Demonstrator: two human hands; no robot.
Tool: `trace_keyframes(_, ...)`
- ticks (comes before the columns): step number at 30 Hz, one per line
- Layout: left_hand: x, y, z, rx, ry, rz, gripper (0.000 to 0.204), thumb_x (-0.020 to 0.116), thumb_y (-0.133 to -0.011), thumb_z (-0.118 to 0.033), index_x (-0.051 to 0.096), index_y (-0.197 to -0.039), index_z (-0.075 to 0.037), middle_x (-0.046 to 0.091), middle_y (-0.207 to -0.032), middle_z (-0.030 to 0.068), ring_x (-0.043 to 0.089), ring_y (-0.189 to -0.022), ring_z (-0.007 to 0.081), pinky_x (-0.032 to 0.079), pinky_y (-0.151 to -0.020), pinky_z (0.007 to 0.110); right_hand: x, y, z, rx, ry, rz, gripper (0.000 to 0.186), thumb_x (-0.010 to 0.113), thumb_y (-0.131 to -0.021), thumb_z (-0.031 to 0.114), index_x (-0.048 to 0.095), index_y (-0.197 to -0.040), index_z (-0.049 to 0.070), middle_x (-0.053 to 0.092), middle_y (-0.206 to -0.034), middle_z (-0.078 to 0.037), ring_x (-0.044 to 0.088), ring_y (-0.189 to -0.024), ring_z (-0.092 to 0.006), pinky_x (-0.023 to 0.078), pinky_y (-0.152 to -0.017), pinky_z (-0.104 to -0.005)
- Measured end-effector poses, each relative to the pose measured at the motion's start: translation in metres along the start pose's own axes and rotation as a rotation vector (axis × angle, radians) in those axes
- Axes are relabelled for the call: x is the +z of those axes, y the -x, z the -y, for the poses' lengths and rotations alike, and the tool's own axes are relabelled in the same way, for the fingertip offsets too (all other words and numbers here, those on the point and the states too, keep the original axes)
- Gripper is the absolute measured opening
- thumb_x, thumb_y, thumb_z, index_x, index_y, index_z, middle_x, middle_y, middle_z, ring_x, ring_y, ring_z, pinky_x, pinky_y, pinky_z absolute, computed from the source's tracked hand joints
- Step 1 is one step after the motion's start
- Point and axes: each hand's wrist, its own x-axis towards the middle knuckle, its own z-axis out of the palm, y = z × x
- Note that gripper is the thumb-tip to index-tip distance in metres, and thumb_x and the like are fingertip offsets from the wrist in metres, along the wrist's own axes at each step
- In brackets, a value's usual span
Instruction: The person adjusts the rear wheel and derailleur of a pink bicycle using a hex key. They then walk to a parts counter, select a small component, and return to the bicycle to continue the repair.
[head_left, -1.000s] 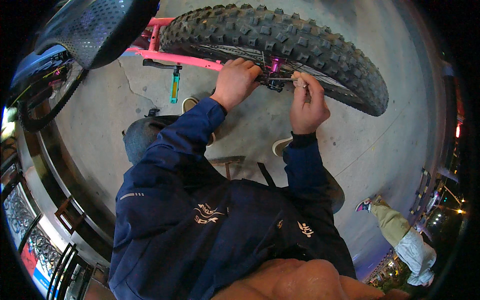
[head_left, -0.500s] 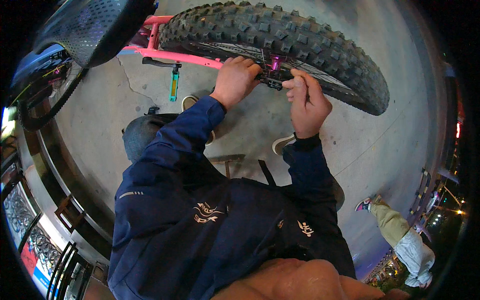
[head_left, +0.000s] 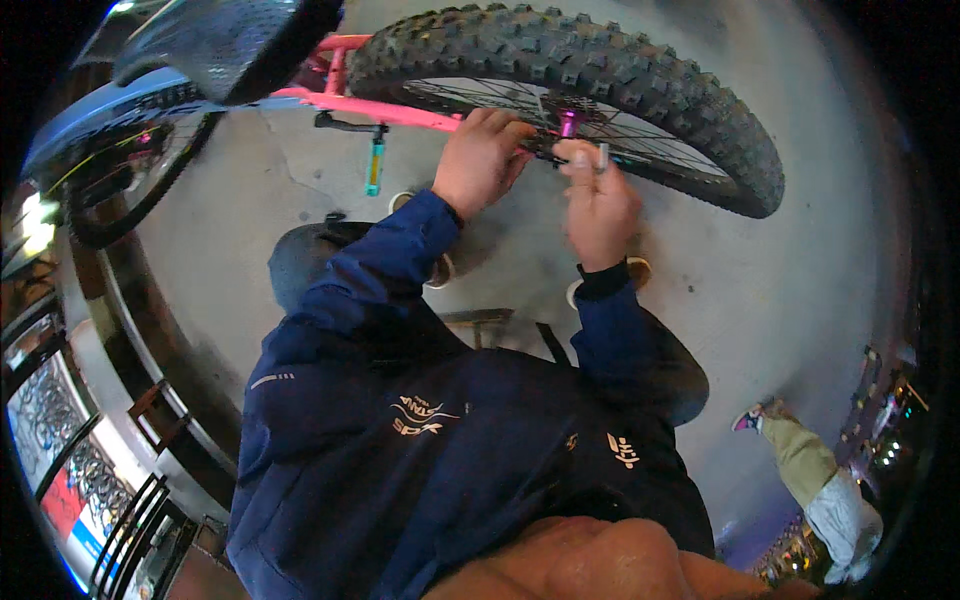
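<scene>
Two hands (head_left: 603, 213) apart, left's grip unclear, right's on silver rod (head_left: 603, 156), purple hub (head_left: 569, 122) beyond.

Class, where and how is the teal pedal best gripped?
Probably across the free outer end of the teal pedal, coming from the near side: it juts out that way, while its other end meets the black crank arm.
</scene>
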Motion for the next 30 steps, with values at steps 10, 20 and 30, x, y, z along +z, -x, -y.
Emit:
trace_keyframes(10, -0.077, 0.036, 0.094, -1.03, 1.263, -0.437, 0.021, 0.067, -0.099, -0.016, 0.06, -0.117, -0.007, 0.066, -0.102, 0.0062, 0.065, -0.089, 0.0207, 0.057, -0.086, 0.042, -0.097, 0.029, -0.136, 0.576, -0.611, -0.396, 0.027, 0.06, -0.104, 0.021, 0.064, -0.124, 0.004, 0.07, -0.104, -0.009, 0.059, -0.077, -0.0134, 0.049, -0.07, -0.0284)
trace_keyframes(20, -0.057, 0.032, 0.079, -1.044, 1.222, -0.602, 0.017, 0.07, -0.099, -0.019, 0.062, -0.106, -0.005, 0.069, -0.096, 0.0057, 0.068, -0.084, 0.0202, 0.062, -0.078, 0.041, -0.153, -0.032, -0.259, 0.789, -1.299, -0.413, 0.014, 0.06, -0.101, 0.009, 0.056, -0.114, 0.007, 0.063, -0.114, -0.008, 0.042, -0.058, -0.0088, 0.04, -0.048, -0.0218)
trace_keyframes(30, -0.066, 0.048, 0.069, -1.104, 1.201, -0.61, 0.008, 0.067, -0.101, -0.014, 0.064, -0.1, -0.007, 0.065, -0.087, 0.0032, 0.065, -0.08, 0.0195, 0.062, -0.091, 0.049, -0.063, 0.018, -0.043, 0.292, -0.582, -0.506, 0.04, 0.063, -0.1, 0.01, 0.057, -0.139, 0.009, 0.062, -0.09, 0.0, 0.045, -0.063, -0.0069, 0.038, -0.054, -0.02)
